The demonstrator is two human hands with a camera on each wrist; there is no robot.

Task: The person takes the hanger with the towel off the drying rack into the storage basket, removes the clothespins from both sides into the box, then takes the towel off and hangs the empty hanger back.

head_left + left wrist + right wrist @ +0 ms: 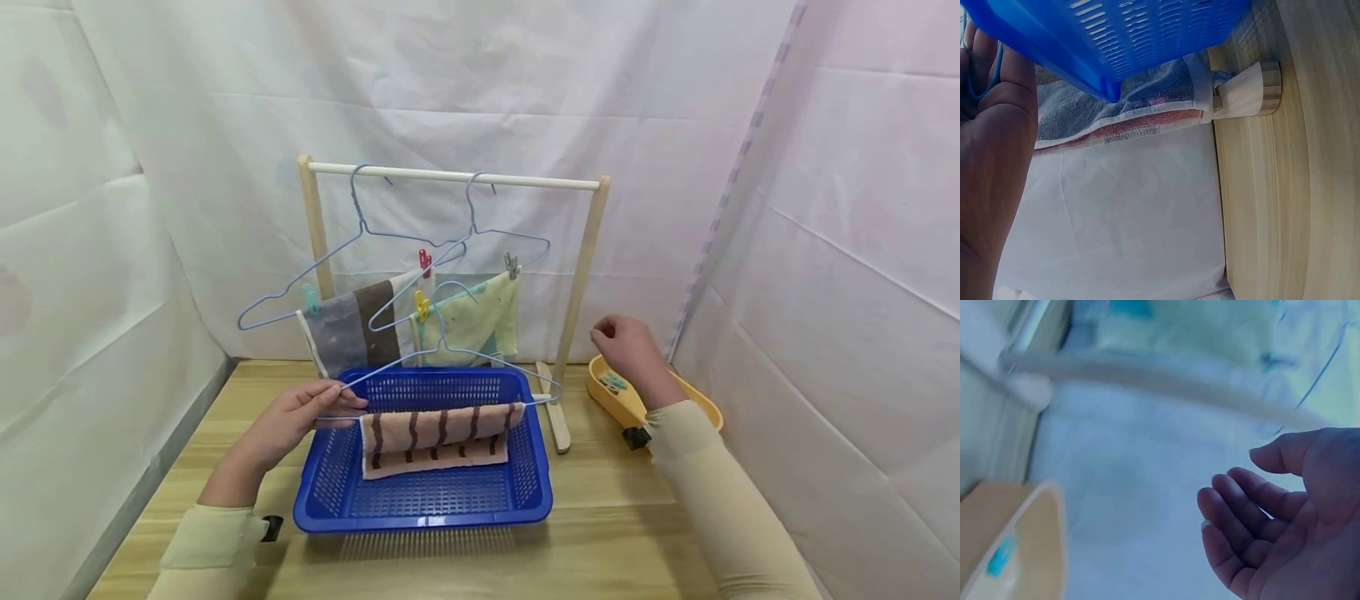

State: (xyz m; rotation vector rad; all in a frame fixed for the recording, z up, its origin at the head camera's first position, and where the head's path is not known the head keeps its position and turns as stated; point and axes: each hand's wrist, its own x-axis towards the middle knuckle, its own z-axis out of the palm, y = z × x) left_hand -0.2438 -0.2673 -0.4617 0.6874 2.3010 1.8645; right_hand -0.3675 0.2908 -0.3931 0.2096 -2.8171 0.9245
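Observation:
My left hand grips the left corner of a light blue wire hanger above the blue basket. Over the hanger's lower bar drapes a peach towel with wavy brown stripes. In the left wrist view, the hanger's blue wire passes between the fingers. My right hand is raised over the yellow tray, holding nothing. The right wrist view shows its fingers loosely curled, thumb apart. Inside the yellow tray lie several clothespins, partly hidden by the right forearm.
The blue basket stands on the wooden table. Behind it, a rack carries two hangers: a grey-brown towel with teal and red clothespins, and a yellow-green towel with yellow and grey ones. White cloth walls enclose the table.

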